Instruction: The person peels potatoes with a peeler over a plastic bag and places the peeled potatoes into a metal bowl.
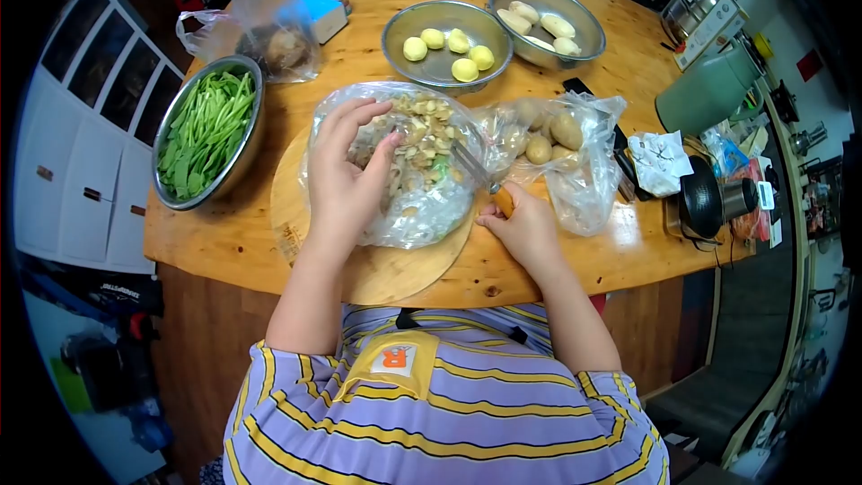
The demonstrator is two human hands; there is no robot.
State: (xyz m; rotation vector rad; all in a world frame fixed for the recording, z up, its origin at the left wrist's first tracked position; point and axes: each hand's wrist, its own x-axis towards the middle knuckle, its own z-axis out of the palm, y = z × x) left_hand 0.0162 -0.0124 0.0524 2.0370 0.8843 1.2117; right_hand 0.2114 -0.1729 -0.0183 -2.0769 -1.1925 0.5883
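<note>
My right hand [528, 232] is closed around the orange-brown handle of a peeler [471, 164], whose metal blade points up and left over the peels. My left hand [346, 175] hovers at the left side of an opened plastic bag [422, 224], thumb and fingers apart, with nothing visible between them. Potato peelings [426, 126] lie heaped in this bag, which rests on a round wooden board [395, 278]. Right of it, unpeeled potatoes [540, 145] sit in another clear plastic bag [584, 202].
Beyond the bags stand a metal bowl [388, 52] of peeled yellow potatoes and another bowl [600, 49] of pale peeled pieces. A bowl of green leaves [206, 130] is on the left. A green pitcher [705, 94] and a crumpled tissue [660, 162] are on the right.
</note>
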